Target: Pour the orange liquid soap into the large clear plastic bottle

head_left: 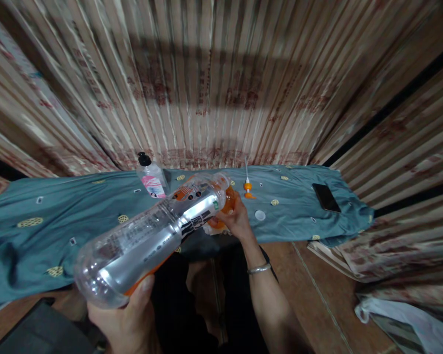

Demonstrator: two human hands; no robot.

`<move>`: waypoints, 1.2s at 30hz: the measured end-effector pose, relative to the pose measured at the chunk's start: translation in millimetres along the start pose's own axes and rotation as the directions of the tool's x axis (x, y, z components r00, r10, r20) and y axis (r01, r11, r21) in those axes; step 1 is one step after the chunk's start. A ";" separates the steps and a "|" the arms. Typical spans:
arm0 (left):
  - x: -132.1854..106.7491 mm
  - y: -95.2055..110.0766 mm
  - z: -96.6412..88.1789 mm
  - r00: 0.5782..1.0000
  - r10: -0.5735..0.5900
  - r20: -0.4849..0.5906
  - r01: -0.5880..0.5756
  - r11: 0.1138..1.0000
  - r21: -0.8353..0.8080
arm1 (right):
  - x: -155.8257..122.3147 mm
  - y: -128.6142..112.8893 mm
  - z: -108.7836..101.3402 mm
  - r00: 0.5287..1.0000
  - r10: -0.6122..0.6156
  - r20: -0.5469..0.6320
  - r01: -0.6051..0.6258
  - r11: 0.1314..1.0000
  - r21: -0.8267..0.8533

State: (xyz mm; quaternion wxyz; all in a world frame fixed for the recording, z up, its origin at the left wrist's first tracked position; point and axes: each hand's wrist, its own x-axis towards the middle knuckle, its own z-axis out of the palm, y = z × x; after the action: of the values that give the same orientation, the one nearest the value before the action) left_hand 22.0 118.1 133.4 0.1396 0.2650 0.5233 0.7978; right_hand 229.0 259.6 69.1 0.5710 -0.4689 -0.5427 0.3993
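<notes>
A large clear plastic bottle [133,246] with a silver and orange label lies tilted across the view, its neck toward the upper right. My left hand [127,314] is wrapped round its base end from below. My right hand [236,216] grips a smaller orange bottle [229,200] standing on the cloth, mostly hidden behind the large bottle's neck. The large bottle's mouth is close over the orange one; whether they touch, I cannot tell. An orange pump head [247,188] with a white tube lies beyond my right hand, and a round white cap [260,215] lies beside it.
A clear bottle with a pink label and black top [153,179] stands at the back left. A black phone [326,197] lies at the right on the green patterned cloth [280,223]. Behind hang pleated curtains [206,88]. A white plastic bag [402,314] is at lower right.
</notes>
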 end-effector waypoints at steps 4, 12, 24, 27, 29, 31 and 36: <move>0.9 2.3 2.3 1.000 0.000 0.015 0.000 1.000 0.009 | -0.1 -2.7 0.7 1.000 0.004 0.006 -0.004 1.000 0.016; 0.7 5.9 3.1 1.000 -0.001 0.017 0.001 1.000 0.012 | 0.6 -4.2 -0.3 1.000 0.024 0.007 -0.024 1.000 0.009; -1.2 0.4 -2.2 1.000 -0.020 -0.009 0.019 0.999 -0.029 | 1.0 3.5 -1.6 1.000 0.015 0.014 -0.015 1.000 0.004; -1.3 -1.8 -4.5 1.000 -0.026 -0.010 0.026 0.999 -0.024 | 0.7 4.1 -1.2 1.000 -0.003 0.018 0.003 1.000 0.023; -1.1 -2.0 -5.4 1.000 -0.022 -0.005 0.022 1.000 -0.021 | 0.0 3.4 -0.5 1.000 -0.008 0.017 0.007 0.999 0.032; -0.8 -1.8 -5.9 1.000 -0.005 -0.006 0.005 1.000 -0.020 | -0.7 2.6 0.3 1.000 -0.014 0.014 0.013 0.999 0.037; 1.1 -2.0 -7.1 1.000 0.000 0.013 0.000 1.000 -0.017 | -1.0 4.0 1.1 1.000 -0.019 0.012 0.019 0.999 0.041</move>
State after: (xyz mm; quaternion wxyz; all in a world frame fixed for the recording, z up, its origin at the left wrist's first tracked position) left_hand 17.0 114.1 129.6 0.1454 0.2691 0.5157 0.8003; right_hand 228.0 259.7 64.9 0.5809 -0.4497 -0.5423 0.4077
